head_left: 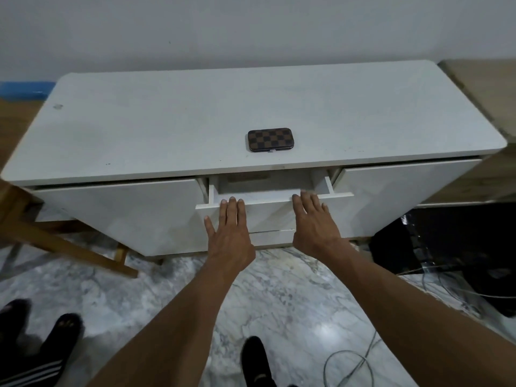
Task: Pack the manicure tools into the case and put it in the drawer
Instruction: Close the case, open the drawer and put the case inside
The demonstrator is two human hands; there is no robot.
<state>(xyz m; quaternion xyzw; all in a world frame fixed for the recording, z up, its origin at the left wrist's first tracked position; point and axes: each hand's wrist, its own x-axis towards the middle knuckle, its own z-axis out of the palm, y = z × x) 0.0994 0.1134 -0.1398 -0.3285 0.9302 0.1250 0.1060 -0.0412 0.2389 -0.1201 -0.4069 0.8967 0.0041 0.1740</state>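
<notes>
case (269,139) shut, flat on cabinet top (167,121), just behind the part-open drawer (268,198). we see left hand (229,233) and right hand (314,222) flat, fingers spread, fingertips at drawer front, gripping nothing.

A home, by the look of it, likely a living room or bedroom. Low white cabinet (173,118) with a marble-look top set against a plain pale wall (251,26), middle drawer (275,201) partly open. Polished grey-veined marble floor (279,291). Wooden chair legs (69,247) at left, loose cables (351,361) and black gear (452,241) on the floor at right. Slippers (60,342) on feet at bottom left.
</notes>
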